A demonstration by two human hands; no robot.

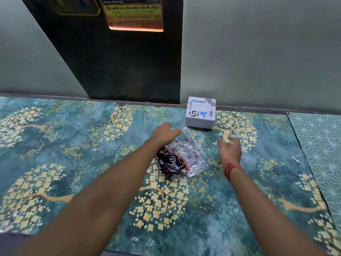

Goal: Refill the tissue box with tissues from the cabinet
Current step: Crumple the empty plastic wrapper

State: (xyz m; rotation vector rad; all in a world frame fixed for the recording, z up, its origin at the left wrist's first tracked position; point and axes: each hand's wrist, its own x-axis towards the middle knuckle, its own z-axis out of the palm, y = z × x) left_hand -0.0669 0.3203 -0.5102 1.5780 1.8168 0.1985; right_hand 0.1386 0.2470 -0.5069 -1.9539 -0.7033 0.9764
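**Two hands over a tissue packet, one box at the wall**

The left hand reaches forward with its grip loosely closed; its fingertips sit at the top edge of the clear plastic packet, and whether they actually pinch the film I cannot tell. The right hand hovers at about 3 o'clock from the packet, blurred, fingers spread, grip released and holding nothing. A red thread circles its wrist.

Counted: one packet, crumpled, with a dark red-and-black printed end toward 7 o'clock; one white tissue box, printed "Dart", standing at 1 o'clock from the packet, against the wall and just apart from the packet's top corner. Both rest on the bench, covered in teal sheet with yellow blossoms. One paler patterned sheet lies at 3 o'clock. One poster hangs at 12 o'clock on a dark panel.
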